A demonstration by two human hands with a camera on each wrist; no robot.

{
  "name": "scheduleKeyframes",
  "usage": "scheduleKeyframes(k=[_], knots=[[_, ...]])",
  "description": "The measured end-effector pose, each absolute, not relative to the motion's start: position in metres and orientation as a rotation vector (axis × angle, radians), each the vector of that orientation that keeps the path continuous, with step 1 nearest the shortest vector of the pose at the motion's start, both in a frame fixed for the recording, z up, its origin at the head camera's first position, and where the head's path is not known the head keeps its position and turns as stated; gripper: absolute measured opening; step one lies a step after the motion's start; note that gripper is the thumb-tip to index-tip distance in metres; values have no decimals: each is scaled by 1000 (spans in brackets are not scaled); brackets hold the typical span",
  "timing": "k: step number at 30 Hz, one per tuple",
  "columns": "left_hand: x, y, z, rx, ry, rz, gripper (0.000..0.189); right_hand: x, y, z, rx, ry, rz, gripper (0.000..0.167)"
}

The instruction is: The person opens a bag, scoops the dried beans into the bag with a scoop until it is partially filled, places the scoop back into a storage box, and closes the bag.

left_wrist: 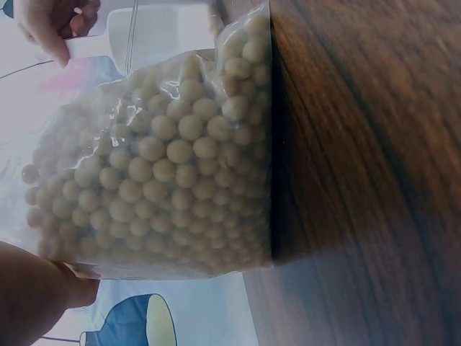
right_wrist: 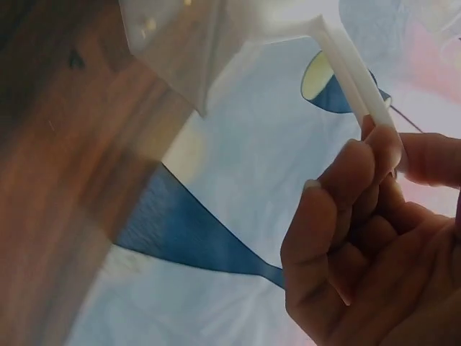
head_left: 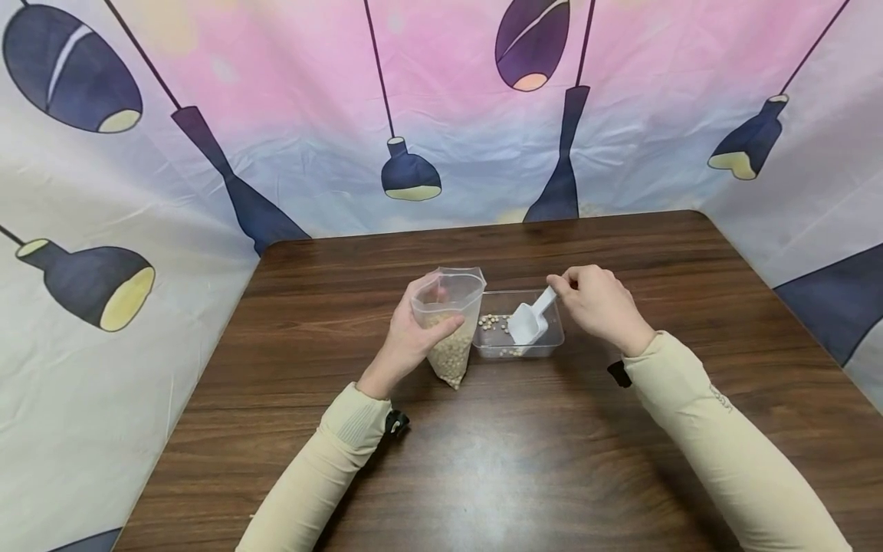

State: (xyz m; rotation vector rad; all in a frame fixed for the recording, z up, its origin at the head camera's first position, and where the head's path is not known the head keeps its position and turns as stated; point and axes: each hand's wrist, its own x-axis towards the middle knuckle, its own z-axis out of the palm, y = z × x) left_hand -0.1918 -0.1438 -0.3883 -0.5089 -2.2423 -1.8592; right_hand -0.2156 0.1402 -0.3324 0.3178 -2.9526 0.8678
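A clear plastic bag (head_left: 451, 349), its mouth open at the top, is well filled with small round beige beans or balls (left_wrist: 180, 151). My left hand (head_left: 414, 326) grips it from the left, thumb across the front. Right of the bag stands a clear rectangular tub (head_left: 552, 345) with a few of the same balls (head_left: 493, 322) on its bottom. The thumb and fingers of my right hand (head_left: 599, 303) pinch the handle of a white scoop (head_left: 527, 324), whose bowl is down inside the tub. Whether the scoop holds any balls is unclear.
All of this is on a dark brown wooden table (head_left: 483, 452). A fabric backdrop (head_left: 331, 176) printed with hanging lamps rises behind the table's far edge and at both sides.
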Motion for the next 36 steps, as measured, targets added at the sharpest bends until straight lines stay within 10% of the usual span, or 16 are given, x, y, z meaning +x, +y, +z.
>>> scheduleKeyframes(k=[36], knots=[[-189, -143, -388, -509, -2244, -1870, 69, -213, 173, -404, 3, -2587, 2443, 35]])
